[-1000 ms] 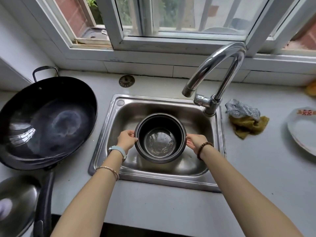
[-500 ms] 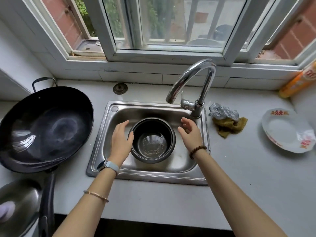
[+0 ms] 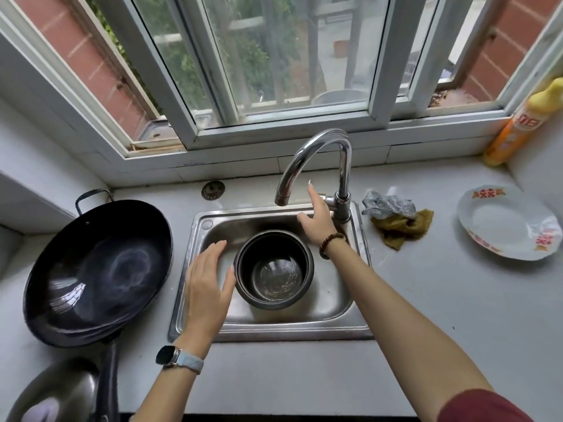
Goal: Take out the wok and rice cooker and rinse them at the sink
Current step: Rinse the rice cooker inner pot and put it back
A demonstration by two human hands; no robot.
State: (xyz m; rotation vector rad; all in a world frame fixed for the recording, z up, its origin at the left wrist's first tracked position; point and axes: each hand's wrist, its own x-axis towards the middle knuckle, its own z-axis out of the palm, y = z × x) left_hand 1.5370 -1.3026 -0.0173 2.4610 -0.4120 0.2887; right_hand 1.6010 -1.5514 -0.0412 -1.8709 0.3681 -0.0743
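- Rice cooker pot (image 3: 275, 278): upright in sink (image 3: 274, 333).
- Wok (image 3: 97, 269): on desk (image 3: 426, 315), left of sink.
- My left hand (image 3: 207, 284): fingers spread, empty, sink's left side.
- My right hand (image 3: 316, 220): fingers straight, empty, sink's back edge.

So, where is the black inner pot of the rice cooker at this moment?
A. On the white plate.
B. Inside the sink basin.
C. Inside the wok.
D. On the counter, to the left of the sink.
B: the inner pot stands upright on the bottom of the sink, while the wok sits apart, to the left of the basin.
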